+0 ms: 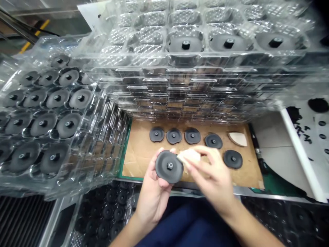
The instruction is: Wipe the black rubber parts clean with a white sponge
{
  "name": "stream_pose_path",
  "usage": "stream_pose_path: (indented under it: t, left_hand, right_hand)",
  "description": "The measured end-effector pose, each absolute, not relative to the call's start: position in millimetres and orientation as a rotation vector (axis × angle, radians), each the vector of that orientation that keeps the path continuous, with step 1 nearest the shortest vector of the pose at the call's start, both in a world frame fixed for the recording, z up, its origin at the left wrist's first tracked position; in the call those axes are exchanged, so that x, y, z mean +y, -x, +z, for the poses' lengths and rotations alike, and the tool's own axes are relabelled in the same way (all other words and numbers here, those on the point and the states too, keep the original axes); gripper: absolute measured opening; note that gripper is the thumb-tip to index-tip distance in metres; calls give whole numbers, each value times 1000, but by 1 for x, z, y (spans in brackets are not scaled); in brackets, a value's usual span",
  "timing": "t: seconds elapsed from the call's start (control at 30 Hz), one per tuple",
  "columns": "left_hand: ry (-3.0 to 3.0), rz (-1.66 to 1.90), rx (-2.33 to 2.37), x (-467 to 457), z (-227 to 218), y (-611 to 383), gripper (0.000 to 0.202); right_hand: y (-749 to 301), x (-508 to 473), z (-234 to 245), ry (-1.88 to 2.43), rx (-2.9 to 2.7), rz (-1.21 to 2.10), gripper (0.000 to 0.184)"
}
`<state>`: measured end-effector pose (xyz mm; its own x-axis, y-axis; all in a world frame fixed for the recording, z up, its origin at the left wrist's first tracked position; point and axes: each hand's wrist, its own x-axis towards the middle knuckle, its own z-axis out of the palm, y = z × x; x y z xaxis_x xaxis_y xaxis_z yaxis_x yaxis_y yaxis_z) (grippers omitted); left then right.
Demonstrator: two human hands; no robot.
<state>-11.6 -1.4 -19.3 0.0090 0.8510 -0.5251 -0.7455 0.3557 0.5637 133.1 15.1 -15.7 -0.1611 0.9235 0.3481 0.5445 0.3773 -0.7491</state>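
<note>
My left hand [154, 192] grips a round black rubber disc [169, 166] with a small metal hub at its centre, held up facing me. My right hand [213, 178] pinches a small pale wedge-shaped piece [190, 156] against the disc's right edge. Both hands hover over the near edge of a brown cardboard sheet [140, 151]. On the cardboard lie several more black discs in a row [174, 136], one further right [232, 159], and another pale wedge [238, 138].
A tall stack of clear plastic trays [180, 92] stands behind the cardboard, its top tray holding a few discs [185, 44]. Trays full of discs [43, 123] lie at the left. A bin of loose discs [110, 209] sits below.
</note>
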Motion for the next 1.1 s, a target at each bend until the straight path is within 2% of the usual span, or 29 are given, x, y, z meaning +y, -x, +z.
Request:
stream_pose_path:
  t: [0.23, 0.4, 0.53, 0.73, 0.83, 0.9, 1.0, 1.1]
  left_hand:
    - [-136, 1231, 935, -1, -10, 6, 60]
    - [-120, 1210, 910, -1, -14, 4, 64]
    - [-131, 1194, 910, -1, -13, 1, 58]
    - [-134, 1219, 897, 1, -9, -1, 60]
    - [-128, 1266, 917, 4, -10, 3, 56]
    - [-147, 1302, 908, 6, -12, 4, 56]
    - [-178, 1317, 907, 8, -15, 4, 52]
    - [-177, 1295, 937, 7, -17, 3, 50]
  right_hand:
    - [-126, 17, 7, 1152, -1914, 574, 28]
    - [-123, 13, 3, 1168, -1875, 555, 26]
    - [-127, 10, 0, 1171, -1871, 601, 27]
    - [-132, 6, 1, 1155, -1824, 614, 27]
    - [-140, -11, -11, 1143, -1689, 810, 26]
    - [-146, -22, -24, 1269, -1362, 1037, 19]
    - [-149, -30, -46, 1508, -755, 1411, 36]
    - [-149, -32, -59, 1578, -604, 1597, 41]
